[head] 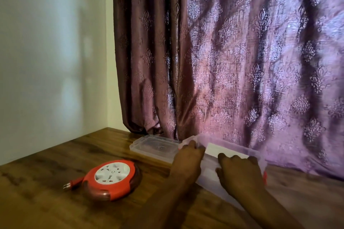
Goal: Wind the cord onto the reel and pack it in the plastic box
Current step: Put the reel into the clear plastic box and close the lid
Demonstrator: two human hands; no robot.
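Resting on the near rim of the clear plastic box, both hands grip its edge. The left hand curls its fingers over the box's left corner, and the right hand hooks its fingers over the rim further along, knuckles up. The box sits on the wooden table just in front of the patterned purple curtain, and something white shows through its wall between the two hands; what that is cannot be told. A red clip shows at the box's end, just right of the right hand.

Beyond the left hand, touching or nearly touching the box's left end, the clear lid lies flat on the table against the curtain's foot.

To the left of the left hand, and nearer the person, the red cord reel lies flat with its white socket face up. Its cord looks wound in, and only the red plug sticks out on the far side from the hands. The reel stands well apart from the box.
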